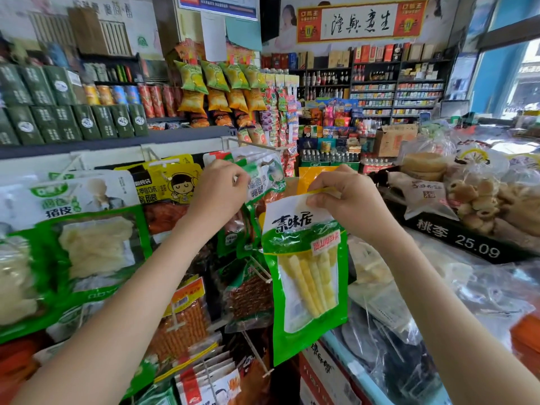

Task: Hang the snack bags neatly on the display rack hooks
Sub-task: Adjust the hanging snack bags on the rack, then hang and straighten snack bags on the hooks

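head view: the bamboo-shoot bag (306, 276) is held in the air just right of the rack, top edge pinched by the right hand (347, 200); its hang hole is best lined up with the white hook (257, 144) tip and slid back flat, label outward. the left hand (222, 185) is curled at the header of the hung green packs (263, 184), whether pinching cannot be told, and the hang hole is hidden under fingers.

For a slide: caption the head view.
Right hand holds up a green-and-white plastic snack bag; left hand pinches a hung green packet.
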### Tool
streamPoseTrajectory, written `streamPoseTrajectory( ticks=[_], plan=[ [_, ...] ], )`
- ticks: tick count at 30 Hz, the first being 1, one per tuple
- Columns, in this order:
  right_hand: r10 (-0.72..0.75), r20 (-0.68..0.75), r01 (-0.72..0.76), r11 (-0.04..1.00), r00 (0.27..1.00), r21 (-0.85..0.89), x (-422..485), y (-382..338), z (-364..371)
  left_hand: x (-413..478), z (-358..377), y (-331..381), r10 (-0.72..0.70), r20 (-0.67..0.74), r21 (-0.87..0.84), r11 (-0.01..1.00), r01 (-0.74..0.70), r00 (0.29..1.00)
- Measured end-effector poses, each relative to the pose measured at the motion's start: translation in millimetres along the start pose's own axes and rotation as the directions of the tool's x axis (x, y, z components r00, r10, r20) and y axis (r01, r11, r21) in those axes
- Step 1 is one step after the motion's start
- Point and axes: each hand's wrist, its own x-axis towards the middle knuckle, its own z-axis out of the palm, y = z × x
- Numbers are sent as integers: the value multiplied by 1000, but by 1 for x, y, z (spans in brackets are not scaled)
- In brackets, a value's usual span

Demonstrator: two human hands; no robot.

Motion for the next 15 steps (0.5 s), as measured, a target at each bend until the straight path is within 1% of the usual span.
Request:
streamPoseTrajectory(
  ticks=[2, 3, 6, 7, 9, 11, 15],
  plan=[
    [-12, 31, 13, 1000, 999, -16, 4, -6, 13, -10, -17, -1, -6, -54, -36, 999, 4, 999],
    [-17, 44, 18, 1000, 999, -17, 5, -8, 18, -15, -25, 2, -10, -41, -60, 998, 8, 999],
    [-49, 83, 51, 999, 995, -12, 13, -17, 40, -35, -46, 7, -19, 84, -144, 989, 31, 996],
    [-64, 91, 65, 998, 994, -11, 15, -20, 48, -43, -50, 6, -20, 109, -120, 992, 33, 994],
    [-94, 94, 96, 995, 991, -13, 18, -29, 63, -56, -59, 3, -19, 140, 3, 1000, 19, 990],
    [-127, 105, 129, 992, 986, -12, 21, -38, 77, -66, -67, -1, -61, 176, 117, 992, 40, 983],
    [-146, 152, 144, 989, 978, 22, 24, -51, 102, -79, -80, -16, -127, 175, 209, 974, 89, 976]
  ],
)
